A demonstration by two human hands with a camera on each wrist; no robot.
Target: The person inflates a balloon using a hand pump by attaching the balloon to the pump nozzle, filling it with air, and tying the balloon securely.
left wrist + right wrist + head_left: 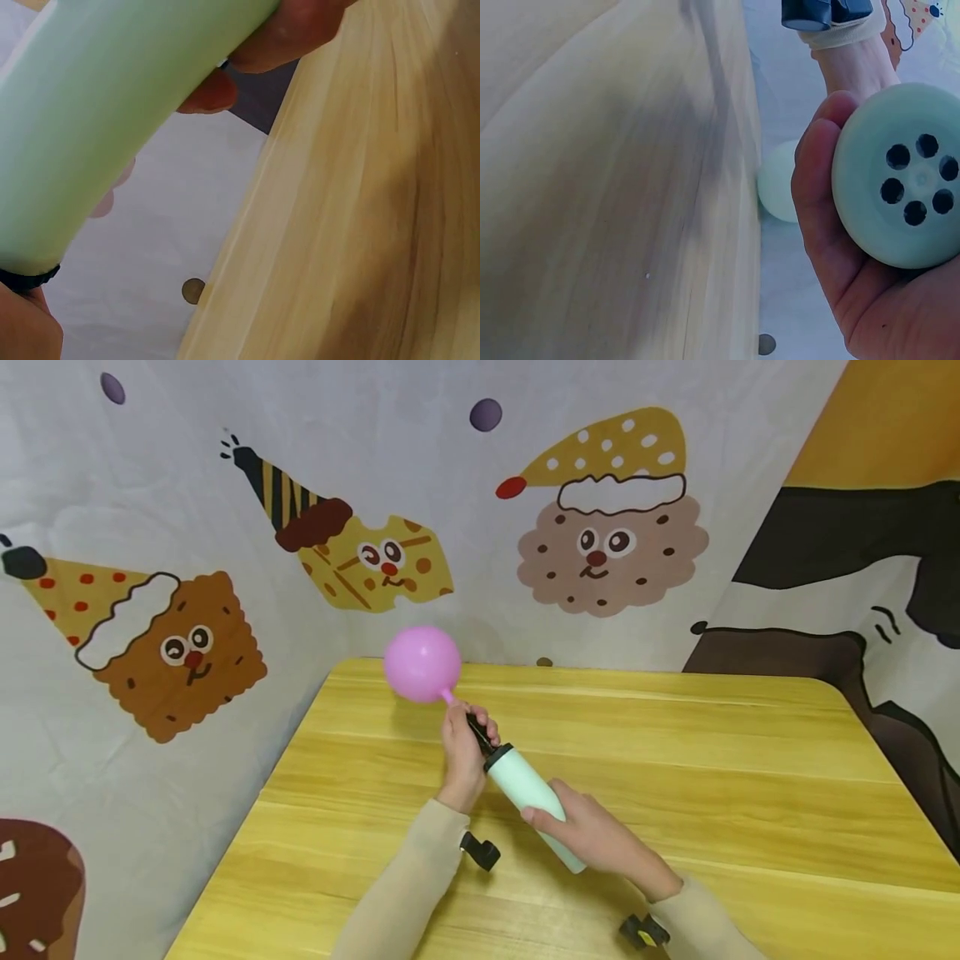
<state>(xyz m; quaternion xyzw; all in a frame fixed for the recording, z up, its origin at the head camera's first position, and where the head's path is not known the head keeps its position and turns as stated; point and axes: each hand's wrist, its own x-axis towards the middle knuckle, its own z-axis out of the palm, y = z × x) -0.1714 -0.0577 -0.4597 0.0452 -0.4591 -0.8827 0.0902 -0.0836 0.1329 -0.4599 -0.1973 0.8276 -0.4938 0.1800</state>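
A hand balloon pump [528,789] with a mint-green barrel and black front end slants above the table. My left hand [465,747] grips its black nozzle end, right beside the neck of a round, inflated pink balloon [422,664]. The balloon points away to the upper left. My right hand [588,827] holds the barrel near its rear, thumb across the top. In the right wrist view, the pump's round end cap [900,225] shows several holes, with fingers wrapped around its side. How the balloon's mouth sits on the nozzle is hidden by the left fingers.
A yellow wood-grain table [712,760] lies under both hands. Behind and to the left hangs a pale cloth [465,527] printed with cartoon biscuits and cheese in party hats. Black camera mounts [480,852] sit on both wrists.
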